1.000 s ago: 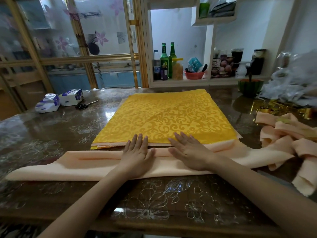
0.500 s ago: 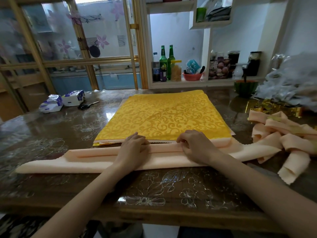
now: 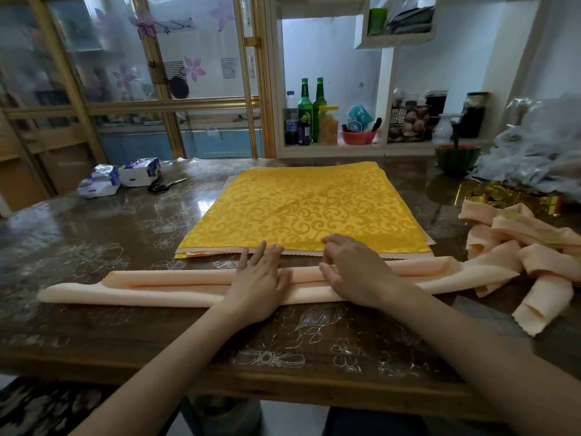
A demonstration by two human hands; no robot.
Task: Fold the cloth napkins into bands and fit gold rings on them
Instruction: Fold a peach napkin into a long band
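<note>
Left hand (image 3: 261, 278) is lying flat, fingers (image 3: 267, 259) straight and spread, pressing down on the peach napkin (image 3: 157, 286). The napkin is stretching as a long folded band across the counter (image 3: 94, 234), out to both sides of the fingers. Right hand (image 3: 355, 272) is sitting just beside the left, fingers (image 3: 333, 247) bent onto the band's far fold; pinching or only touching, I cannot tell. Just beyond the fingertips the yellow patterned cloth (image 3: 301, 209) is lying, and more peach bands (image 3: 518, 247) are lying heaped off to the right.

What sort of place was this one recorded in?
Most likely a home dining area: a table with a clear flowered cover, open shelves holding green bottles and jars, and gold-framed glass doors with flower decals.
</note>
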